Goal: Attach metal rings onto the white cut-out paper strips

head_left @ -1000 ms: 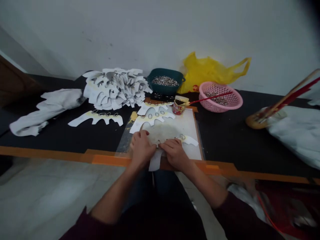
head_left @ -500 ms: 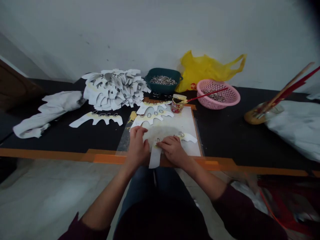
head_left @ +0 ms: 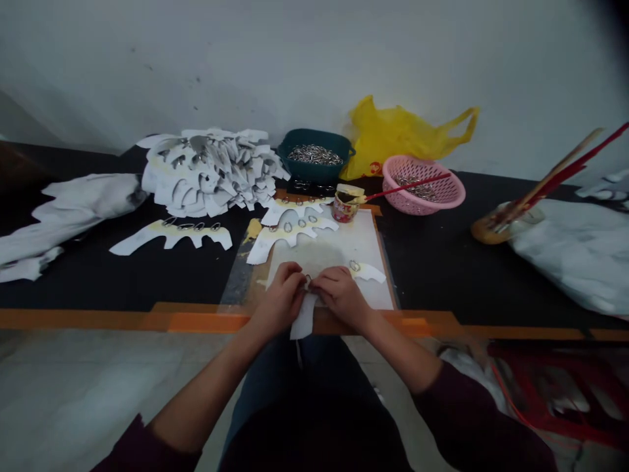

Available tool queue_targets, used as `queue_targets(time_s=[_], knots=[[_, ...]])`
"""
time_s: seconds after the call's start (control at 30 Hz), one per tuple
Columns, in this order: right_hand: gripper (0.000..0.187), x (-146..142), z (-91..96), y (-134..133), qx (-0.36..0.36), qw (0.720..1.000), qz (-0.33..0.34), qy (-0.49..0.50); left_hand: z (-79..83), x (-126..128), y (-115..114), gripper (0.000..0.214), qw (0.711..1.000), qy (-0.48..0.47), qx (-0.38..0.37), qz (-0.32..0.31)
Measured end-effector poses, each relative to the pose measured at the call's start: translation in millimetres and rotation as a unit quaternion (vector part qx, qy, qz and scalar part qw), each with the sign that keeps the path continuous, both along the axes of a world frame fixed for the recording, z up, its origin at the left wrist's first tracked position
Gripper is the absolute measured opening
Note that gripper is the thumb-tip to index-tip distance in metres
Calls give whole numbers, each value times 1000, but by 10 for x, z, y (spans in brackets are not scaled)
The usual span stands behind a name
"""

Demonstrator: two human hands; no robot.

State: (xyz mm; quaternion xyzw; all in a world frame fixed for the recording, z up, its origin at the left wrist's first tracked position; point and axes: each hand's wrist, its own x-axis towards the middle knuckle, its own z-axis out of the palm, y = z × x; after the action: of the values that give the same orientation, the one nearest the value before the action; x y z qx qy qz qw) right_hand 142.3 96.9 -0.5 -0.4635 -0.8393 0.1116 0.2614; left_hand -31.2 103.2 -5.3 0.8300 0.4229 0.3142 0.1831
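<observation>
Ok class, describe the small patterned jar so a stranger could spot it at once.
On the black table, find the pale central board. At its far edge stands a small red-patterned jar, a red-handled brush reaching from its top towards a pink basket.

Matt paper cutouts (head_left: 304,318), glossy metal rings (head_left: 354,265)

A board (head_left: 378,252) lies on the table (head_left: 432,262), with two cutouts (head_left: 289,235) on its far left corner and a jar (head_left: 346,204) at its far edge. Behind the jar sits a tub of rings (head_left: 314,157); a basket (head_left: 423,187) stands to the right, before a bag (head_left: 398,134). A pile of cutouts (head_left: 209,174) lies left of the tub, and a cloth (head_left: 570,255) lies at far right.
</observation>
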Motion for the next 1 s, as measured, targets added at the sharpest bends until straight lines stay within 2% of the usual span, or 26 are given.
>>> queue_targets(time_s=[0.27,0.47,0.63,0.73,0.9,1.0], knots=[[24,5,-86,73,33,999,12,-18,-87,24,-1,16,1000,4,19,5],[21,84,-178,167,59,996,64,-18,-71,-53,32,23,994,68,1,-81],[20,172,-129,229,72,985,142,-58,19,-93,51,28,983,126,2,-131],[21,200,-88,243,88,978,166,-89,35,-115,56,30,983,119,-7,-138],[22,220,-46,231,85,975,160,-129,37,-162,79,23,981,91,-30,-167],[22,234,-47,226,72,978,154,-122,59,-142,83,17,988,58,-38,-141]])
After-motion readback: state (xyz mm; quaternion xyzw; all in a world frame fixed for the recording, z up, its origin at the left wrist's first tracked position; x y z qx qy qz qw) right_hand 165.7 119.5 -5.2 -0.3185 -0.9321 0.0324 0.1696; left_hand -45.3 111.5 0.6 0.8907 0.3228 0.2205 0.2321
